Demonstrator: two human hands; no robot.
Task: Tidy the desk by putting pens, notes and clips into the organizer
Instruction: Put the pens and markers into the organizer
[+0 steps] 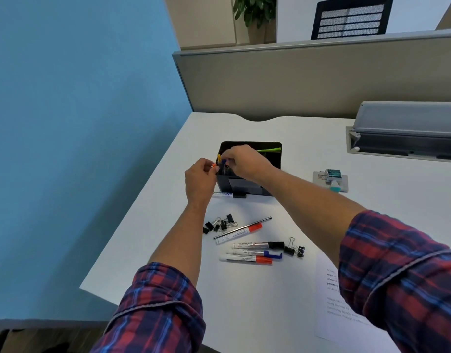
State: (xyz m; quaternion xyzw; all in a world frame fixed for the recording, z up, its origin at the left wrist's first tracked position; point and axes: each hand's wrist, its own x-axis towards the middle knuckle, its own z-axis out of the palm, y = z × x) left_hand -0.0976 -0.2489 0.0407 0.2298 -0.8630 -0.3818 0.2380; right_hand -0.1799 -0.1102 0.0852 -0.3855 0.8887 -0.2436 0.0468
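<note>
A black desk organizer (272, 151) stands near the middle of the white desk (308, 138), with a green item (269, 149) in its back compartment. My left hand (200, 180) pinches a small orange-tipped item (214, 165) at the organizer's left front corner. My right hand (244, 163) reaches over the left compartment, its fingers closed on a blue-capped pen (223, 163) beside a yellow one (219, 157). Loose markers (247, 258), a grey pen (244, 226) and two heaps of black binder clips (219, 224) lie in front.
A white and blue pen (223, 194) lies against the organizer's front. A printed sheet (329, 301) lies at the right under my sleeve. A small packet with a teal item (331, 180) sits to the right. A grey tray (407, 133) stands at the back right, with a partition behind it.
</note>
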